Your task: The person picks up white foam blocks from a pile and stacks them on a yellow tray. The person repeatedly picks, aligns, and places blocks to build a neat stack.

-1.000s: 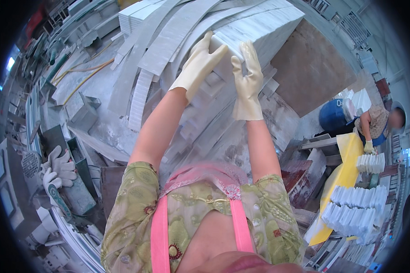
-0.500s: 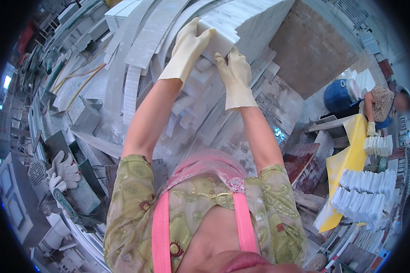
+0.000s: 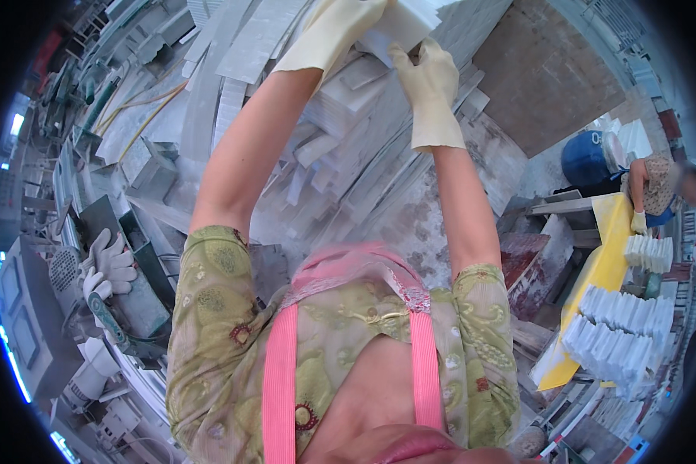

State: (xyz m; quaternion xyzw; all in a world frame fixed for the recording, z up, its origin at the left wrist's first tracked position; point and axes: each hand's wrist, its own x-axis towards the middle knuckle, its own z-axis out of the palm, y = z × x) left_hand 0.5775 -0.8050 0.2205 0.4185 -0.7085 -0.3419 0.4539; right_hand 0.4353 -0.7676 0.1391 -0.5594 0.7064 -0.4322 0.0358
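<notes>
A stack of smooth white stone tiles [image 3: 402,31] is held at the top edge of the view, over a heap of pale stone pieces. My left hand [image 3: 339,31], in a cream rubber glove, grips its left side; part of this hand is cut off by the frame. At the stack's lower right corner, my right hand [image 3: 431,77] in a matching glove has its thumb and fingers bent against the edge. Its fingertips are partly hidden. Loose white and grey offcuts [image 3: 348,100] lie beneath, between my forearms.
Long grey stone strips [image 3: 251,46] lean at the upper left. White gloves [image 3: 110,263] rest by green metalwork on the left. At right, a co-worker [image 3: 657,189] reaches toward white tile stacks [image 3: 619,332] beside a yellow panel [image 3: 595,286]. A blue barrel [image 3: 584,158] stands behind.
Both hands have moved farther up and to the right in the view, with the tile stack moving along. My arms are stretched farther out.
</notes>
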